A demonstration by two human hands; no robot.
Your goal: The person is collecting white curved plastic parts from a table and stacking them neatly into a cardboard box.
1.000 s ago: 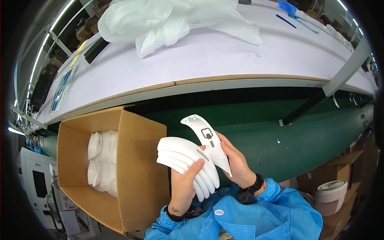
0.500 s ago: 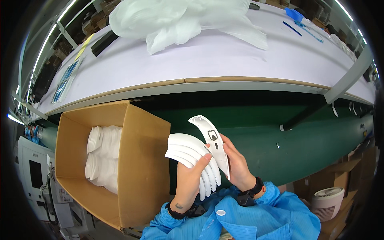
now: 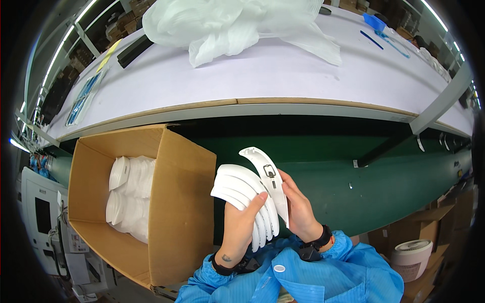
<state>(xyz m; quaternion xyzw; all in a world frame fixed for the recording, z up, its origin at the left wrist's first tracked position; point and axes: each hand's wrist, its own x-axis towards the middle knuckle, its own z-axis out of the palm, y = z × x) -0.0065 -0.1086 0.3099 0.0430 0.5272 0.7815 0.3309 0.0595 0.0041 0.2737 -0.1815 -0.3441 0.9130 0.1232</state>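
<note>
Gripping, in head view, a stack of white curved panels (image 3: 235,178) w/ L hand (image 3: 238,230), clamped tight w/ thumb on the near face & fingers mostly hidden behind. Nested in layers, w/ edges showing one past another, approx. mid-pic, just R of the box. Pinching a lone panel (image 3: 277,195) w/ R hand (image 3: 302,209), closed on its R edge; turned hollow side out, showing a dark loop-shaped detail & a small dark slot. Held tilted, upper end leaning L, right beside the stack's R side; can't tell if touching. Wearing black wristbands (image 3: 323,236) & blue sleeves (image 3: 344,247) on both arms.

Note to the L an open cardboard box (image 3: 184,212) w/ more white curved parts (image 3: 119,174) inside, in two groups next to crumpled white wrap (image 3: 136,202). See past it a white machine (image 3: 31,184) w/ dark screen. Find up top the white counter (image 3: 212,86), carrying a big heap of translucent wrapping (image 3: 232,25), plus a black bar (image 3: 135,50) & blue strips (image 3: 85,96) to the L, a blue scoop (image 3: 374,22) & dark blue stick (image 3: 372,40) to the R. Spot at lower R a pale round fan-like unit (image 3: 411,260) nr. some cardboard (image 3: 429,230).
</note>
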